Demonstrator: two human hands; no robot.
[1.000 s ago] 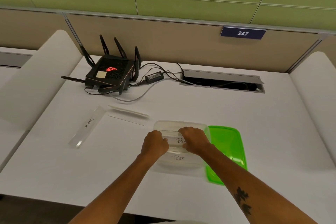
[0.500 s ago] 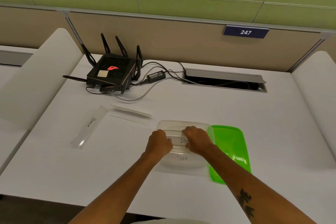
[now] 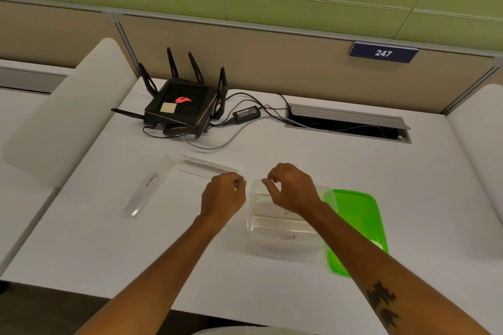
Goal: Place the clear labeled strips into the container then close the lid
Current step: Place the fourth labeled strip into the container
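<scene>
**Two strips still on the desk, two in the tub**

Furthest left on the desk (image 3: 272, 294), the Penguin strip (image 3: 149, 186) lies flat; just beside it lies another clear strip (image 3: 209, 164). My left hand (image 3: 221, 198) hovers near that strip's end, fingers loosely curled, holding nothing. My right hand (image 3: 290, 189) hangs over the clear container (image 3: 283, 228), fingers relaxed and empty. Inside lie the Tiger strip (image 3: 285, 236) and another. The green lid (image 3: 359, 223) lies against its right side.

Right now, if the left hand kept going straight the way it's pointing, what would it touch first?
Most likely the unlabeled clear strip lying just beyond the left hand, which points up and away across the table. Depth is unclear, so the hand might pass above it.
</scene>
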